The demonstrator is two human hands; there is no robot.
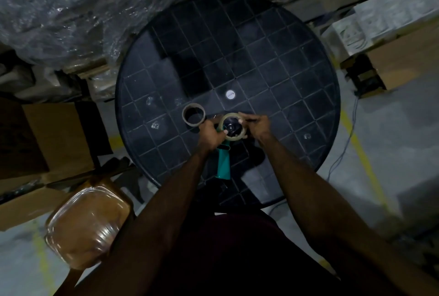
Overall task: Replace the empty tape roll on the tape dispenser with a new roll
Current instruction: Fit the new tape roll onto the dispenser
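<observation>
A tape dispenser with a teal handle (pixel 224 165) lies on the round black table (pixel 273 63), handle pointing toward me. A new clear tape roll (pixel 240 135) sits around the dispenser's dark hub. My left hand (pixel 210 135) grips the dispenser and the roll's left rim. My right hand (pixel 257 127) pinches the roll's right and far rim. The empty cardboard core (pixel 193 115) stands on the table just left of my hands, untouched.
A small white disc (pixel 230 94) marks the table's centre. Cardboard boxes (pixel 54 134) stand at the left, plastic-wrapped stock (pixel 71 10) behind. A wrapped brown bundle (pixel 88 222) sits near my left elbow. A cable (pixel 349 134) trails on the floor at right.
</observation>
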